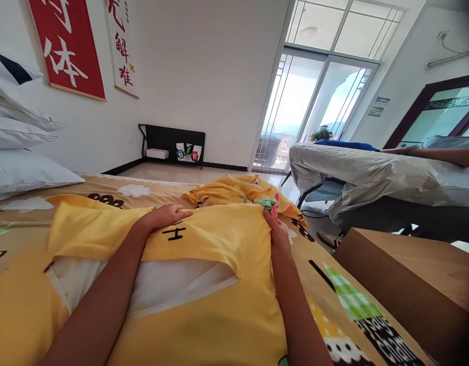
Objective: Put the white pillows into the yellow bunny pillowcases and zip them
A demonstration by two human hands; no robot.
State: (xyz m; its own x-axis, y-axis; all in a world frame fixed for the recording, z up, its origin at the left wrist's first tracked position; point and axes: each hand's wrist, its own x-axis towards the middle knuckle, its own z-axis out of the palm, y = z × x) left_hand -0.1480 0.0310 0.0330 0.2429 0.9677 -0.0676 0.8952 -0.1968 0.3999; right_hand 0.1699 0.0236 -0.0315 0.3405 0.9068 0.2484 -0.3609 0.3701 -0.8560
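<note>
Yellow pillowcase (pixel 219 231) lay in front of you on the bed (pixel 303 284), spread over a white pillow (pixel 173 279) that showed through a long, slanting opening across the front. Above the opening, a yellow flap bore a black letter H (pixel 174 234) just below your left hand (pixel 163 216). That hand rested on the upper edge of the flap, fingers pointing toward your right; you could not tell from this view whether they pinched the cloth or merely pressed on it. Your right hand (pixel 278 229) was at the upper right corner, its fingers closed narrowly on the edge of the pillowcase, with the thumb on the near side. Your two forearms reached forward over the pillowcase, the left one crossing the opening. Just beyond the upper edge you had a crumpled yellow cloth (pixel 226 189) on the printed sheet. To your left, white pillows (pixel 24 168) were stacked at the side of the bed. To your right, a brown box (pixel 409 269) stood beside the bed, and past it was a bed-like piece under clear plastic (pixel 371 168), with another person's arm (pixel 447 155) along its top near a blue cloth (pixel 346 146). Against the far wall you recorded a low black stand (pixel 158 138) holding a white box (pixel 157 153) and a printed bag (pixel 188 152).
</note>
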